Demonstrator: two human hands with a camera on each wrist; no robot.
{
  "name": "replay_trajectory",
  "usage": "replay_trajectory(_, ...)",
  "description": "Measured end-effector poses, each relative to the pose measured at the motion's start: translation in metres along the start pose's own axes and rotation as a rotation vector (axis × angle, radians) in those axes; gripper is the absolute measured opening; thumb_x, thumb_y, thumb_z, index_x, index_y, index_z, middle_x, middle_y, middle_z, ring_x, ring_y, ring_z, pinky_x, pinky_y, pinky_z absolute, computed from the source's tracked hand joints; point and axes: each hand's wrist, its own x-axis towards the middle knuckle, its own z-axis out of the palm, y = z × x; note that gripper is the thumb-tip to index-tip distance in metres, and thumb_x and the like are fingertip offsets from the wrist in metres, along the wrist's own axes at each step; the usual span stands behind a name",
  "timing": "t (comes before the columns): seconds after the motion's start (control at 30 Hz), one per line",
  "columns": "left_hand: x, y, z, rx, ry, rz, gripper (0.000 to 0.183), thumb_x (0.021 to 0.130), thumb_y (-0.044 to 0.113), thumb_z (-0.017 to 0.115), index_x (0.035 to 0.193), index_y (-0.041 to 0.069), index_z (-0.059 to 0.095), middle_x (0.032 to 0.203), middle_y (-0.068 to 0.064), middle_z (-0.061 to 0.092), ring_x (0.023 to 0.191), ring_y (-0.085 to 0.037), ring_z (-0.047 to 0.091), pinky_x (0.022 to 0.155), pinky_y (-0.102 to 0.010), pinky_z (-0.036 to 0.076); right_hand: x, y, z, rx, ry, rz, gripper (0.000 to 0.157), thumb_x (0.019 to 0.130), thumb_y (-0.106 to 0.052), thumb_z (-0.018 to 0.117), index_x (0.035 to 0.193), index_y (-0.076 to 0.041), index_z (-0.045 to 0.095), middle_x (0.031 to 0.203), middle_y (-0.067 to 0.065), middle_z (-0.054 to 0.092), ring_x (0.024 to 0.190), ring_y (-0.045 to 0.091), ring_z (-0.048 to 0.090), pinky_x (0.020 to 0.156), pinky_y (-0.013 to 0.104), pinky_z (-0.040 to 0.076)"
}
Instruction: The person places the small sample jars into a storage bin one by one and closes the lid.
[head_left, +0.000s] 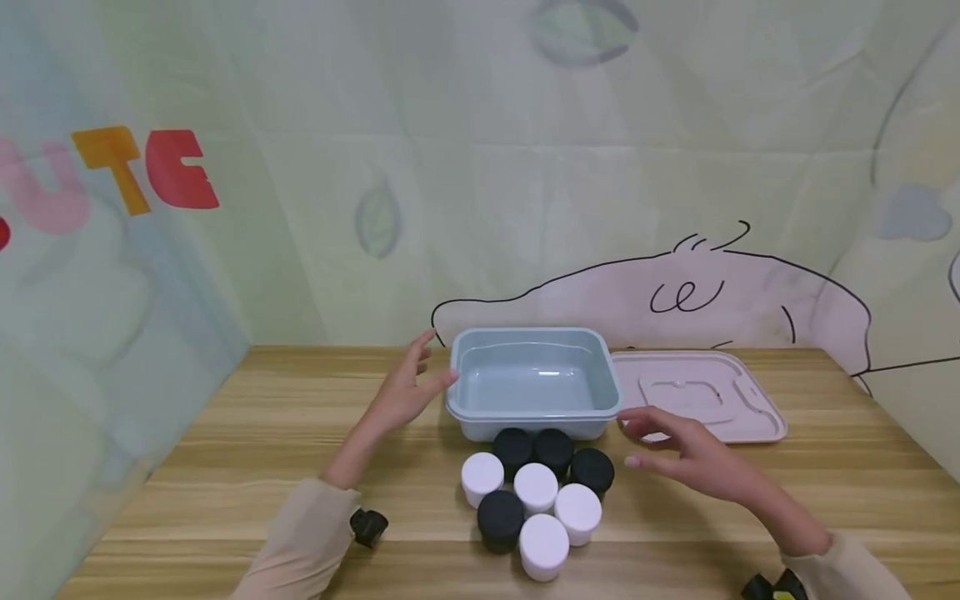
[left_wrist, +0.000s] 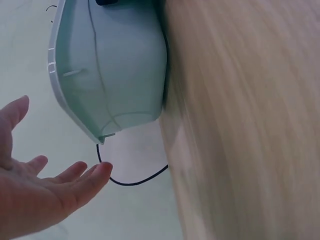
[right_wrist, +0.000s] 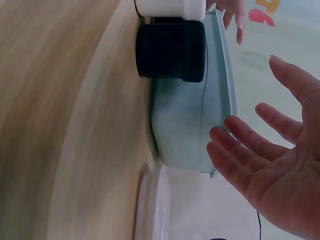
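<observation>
A light blue rectangular tub (head_left: 536,414) stands open-topped at the back of the wooden table, with nothing visible inside. My left hand (head_left: 405,392) is beside its left wall, fingers spread and relaxed, holding nothing. Near the tub's front right corner hovers my right hand (head_left: 693,454), its fingers loosely bent and grasping nothing. Several small round jars cluster in front of the tub, some with black lids, such as a black jar (head_left: 501,518), others white, such as a white jar (head_left: 543,546). In the right wrist view a black jar (right_wrist: 170,51) stands close to the tub wall.
A pale pink lid (head_left: 757,417) lies flat on the table right of the tub, partly behind my right hand. Behind the wooden table (head_left: 225,467) hangs a printed cloth backdrop (head_left: 315,208), and another stretch of it runs along the left side.
</observation>
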Motion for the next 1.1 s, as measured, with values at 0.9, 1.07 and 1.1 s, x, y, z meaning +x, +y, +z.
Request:
replay_trajectory(0.9,0.007,-0.011,0.017,-0.318,-0.186,-0.126,0.054,0.091,0.007,0.052,0.140,0.002,0.029,0.140,-0.029,0.026,0.119,-0.041,0.042,0.093,-0.044,0.044,0.012,0.014,0.031,0.135,-0.208,0.019,0.054,0.080,-0.022,0.070,0.122,0.005,0.050,0.118,0.022,0.054,0.103,0.029,0.057,0.082,0.028,0.051)
replay_trajectory(1.07,0.008,-0.012,0.019,-0.366,-0.190,-0.136,0.054,0.091,0.005,0.051,0.140,0.000,0.029,0.140,-0.030,0.025,0.118,-0.039,0.043,0.094,-0.043,0.043,0.014,0.015,0.032,0.133,-0.220,0.031,0.054,0.080,-0.022,0.070,0.121,0.006,0.050,0.118,0.022,0.055,0.101,0.028,0.058,0.081,0.027,0.051)
replay_trajectory(1.1,0.008,-0.012,0.019,-0.371,-0.192,-0.137,0.054,0.091,0.005,0.051,0.140,0.000,0.029,0.140,-0.030,0.024,0.118,-0.039,0.042,0.094,-0.043,0.043,0.014,0.015,0.031,0.135,-0.223,0.035,0.054,0.080,-0.022,0.070,0.121,0.006,0.050,0.118,0.022,0.055,0.101,0.028,0.058,0.081,0.028,0.051)
